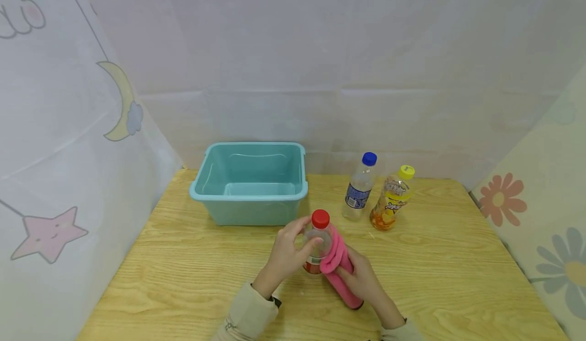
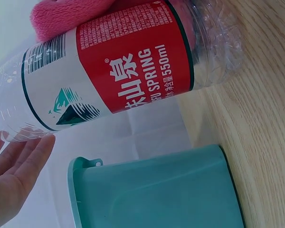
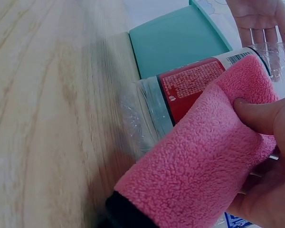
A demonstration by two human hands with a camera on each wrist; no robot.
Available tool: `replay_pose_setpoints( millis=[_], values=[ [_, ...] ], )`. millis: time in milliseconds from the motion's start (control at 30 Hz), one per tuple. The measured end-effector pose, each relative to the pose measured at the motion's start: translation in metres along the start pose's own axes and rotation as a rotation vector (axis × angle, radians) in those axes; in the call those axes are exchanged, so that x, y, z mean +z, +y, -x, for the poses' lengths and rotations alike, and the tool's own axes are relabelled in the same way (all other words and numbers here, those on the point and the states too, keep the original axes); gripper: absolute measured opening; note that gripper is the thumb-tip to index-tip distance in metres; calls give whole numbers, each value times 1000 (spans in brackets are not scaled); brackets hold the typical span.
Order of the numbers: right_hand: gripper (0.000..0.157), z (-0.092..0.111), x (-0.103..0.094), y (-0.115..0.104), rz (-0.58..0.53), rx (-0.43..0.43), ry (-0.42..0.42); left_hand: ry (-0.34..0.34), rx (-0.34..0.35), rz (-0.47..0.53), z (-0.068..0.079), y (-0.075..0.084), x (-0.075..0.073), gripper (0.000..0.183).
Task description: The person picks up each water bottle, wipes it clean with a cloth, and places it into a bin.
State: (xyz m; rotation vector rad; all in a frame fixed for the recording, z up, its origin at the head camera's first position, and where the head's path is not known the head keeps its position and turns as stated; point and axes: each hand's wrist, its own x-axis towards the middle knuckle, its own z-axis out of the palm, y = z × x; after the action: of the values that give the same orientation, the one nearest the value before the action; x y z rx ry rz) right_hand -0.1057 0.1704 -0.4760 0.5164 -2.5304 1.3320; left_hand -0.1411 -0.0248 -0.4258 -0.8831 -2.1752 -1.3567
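Note:
Between the two hands stands a clear plastic water bottle (image 1: pixel 326 240) with a red cap and a red and white label (image 2: pixel 137 61). My left hand (image 1: pixel 285 252) grips its upper part, thumb on the near side and fingers (image 2: pixel 31 156) round the far side, below the cap. In my right hand (image 1: pixel 363 276) is a folded pink fleecy cloth (image 3: pixel 199 147) with a dark edge, the thumb pressing on top of it. The cloth lies along the bottle's right side and covers part of the label in the right wrist view.
Behind the left hand sits a teal plastic tub (image 1: pixel 249 211) with nothing visible inside. Two more bottles stand at the back right, one blue-capped (image 1: pixel 358 194), the other yellow-capped (image 1: pixel 391 202) with some orange in its base. A printed sheet (image 1: pixel 348 66) hangs behind the wooden table (image 1: pixel 183 280).

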Motion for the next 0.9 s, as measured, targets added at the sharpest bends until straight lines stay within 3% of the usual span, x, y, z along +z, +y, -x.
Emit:
replay_pose_setpoints(
  millis=[400, 667, 900],
  values=[
    [47, 1, 2, 3, 24, 90, -52, -27, -15, 6, 1, -1, -2, 42],
    [45, 3, -4, 0, 39, 106, -120, -114, 4, 50, 0, -6, -7, 51],
    [41, 6, -8, -1, 47, 64, -142, -206, -107, 188, -3, -7, -10, 43]
  ],
)
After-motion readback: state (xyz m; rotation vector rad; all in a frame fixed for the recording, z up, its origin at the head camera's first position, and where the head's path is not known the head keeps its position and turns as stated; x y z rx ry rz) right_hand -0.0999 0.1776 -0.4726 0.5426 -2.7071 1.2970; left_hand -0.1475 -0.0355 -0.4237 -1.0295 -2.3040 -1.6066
